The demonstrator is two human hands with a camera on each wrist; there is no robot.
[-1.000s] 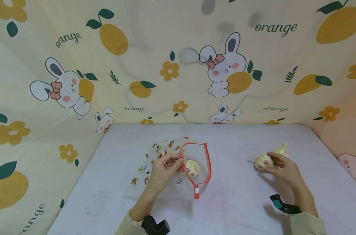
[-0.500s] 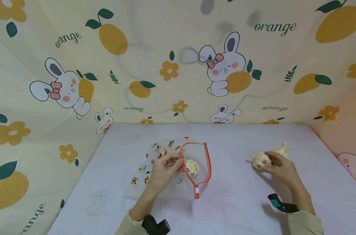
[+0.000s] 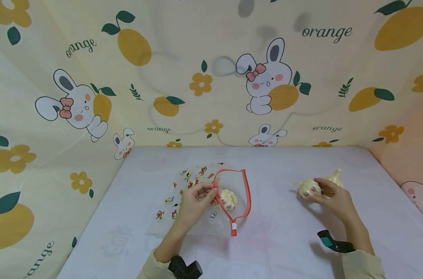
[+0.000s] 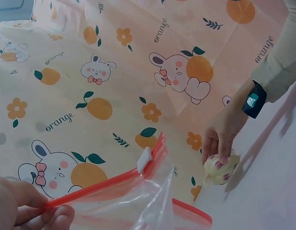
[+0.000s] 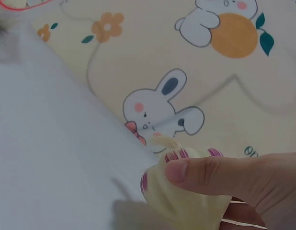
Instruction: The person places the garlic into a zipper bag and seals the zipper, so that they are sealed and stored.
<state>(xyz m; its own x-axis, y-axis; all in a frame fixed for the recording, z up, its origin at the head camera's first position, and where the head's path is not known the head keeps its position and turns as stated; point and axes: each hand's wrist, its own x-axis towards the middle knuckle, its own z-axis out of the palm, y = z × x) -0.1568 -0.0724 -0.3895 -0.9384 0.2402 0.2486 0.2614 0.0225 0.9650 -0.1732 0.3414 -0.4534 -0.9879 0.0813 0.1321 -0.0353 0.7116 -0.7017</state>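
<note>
My left hand (image 3: 197,201) pinches the red zip rim of a clear zip bag (image 3: 194,226) printed with small cartoon figures. The bag's mouth gapes toward the right, and a garlic bulb (image 3: 228,199) shows within the red rim. At the right, my right hand (image 3: 337,199) grips a second garlic bulb (image 3: 309,188) between thumb and fingers. The right wrist view shows the thumb across this purple-streaked bulb (image 5: 186,206). Behind that hand a third garlic bulb (image 3: 335,177) is partly hidden. A white slider (image 4: 144,160) sits on the zip in the left wrist view.
A pale cloth covers the table (image 3: 267,240). Behind it rises a backdrop (image 3: 183,50) printed with rabbits and oranges, which also runs along the left and right sides. A black camera strap (image 3: 335,242) is on the right wrist, a black camera (image 3: 185,268) on the left.
My right hand has shifted slightly left with the garlic bulb in its grip. The left hand and the bag have stayed in place.
</note>
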